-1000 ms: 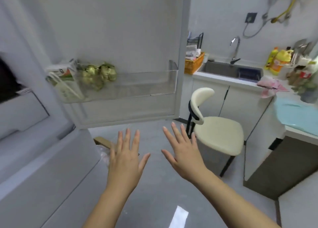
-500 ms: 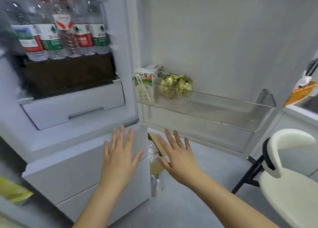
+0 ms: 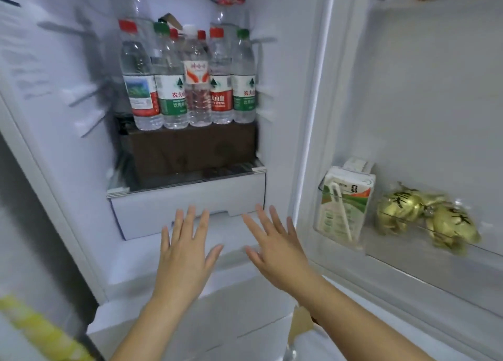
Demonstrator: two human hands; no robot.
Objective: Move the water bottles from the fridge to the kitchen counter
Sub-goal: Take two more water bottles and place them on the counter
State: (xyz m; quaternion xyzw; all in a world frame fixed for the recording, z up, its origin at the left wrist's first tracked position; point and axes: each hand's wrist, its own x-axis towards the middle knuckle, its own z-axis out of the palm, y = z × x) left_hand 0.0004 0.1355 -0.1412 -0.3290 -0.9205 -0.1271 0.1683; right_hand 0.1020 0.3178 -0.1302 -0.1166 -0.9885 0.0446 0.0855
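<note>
Nothing is moving yet: the water bottles [image 3: 187, 88] are all standing on the fridge shelf [image 3: 190, 178], both hands [image 3: 185, 254] [image 3: 275, 249] hovering empty, fingers spread.

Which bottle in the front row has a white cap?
The middle bottle, with the orange winged label; the others beside it have red or green caps.

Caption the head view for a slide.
Left hand and right hand, open, hover below water bottles on a dark box in the fridge; a drink carton sits in the door shelf.
</note>
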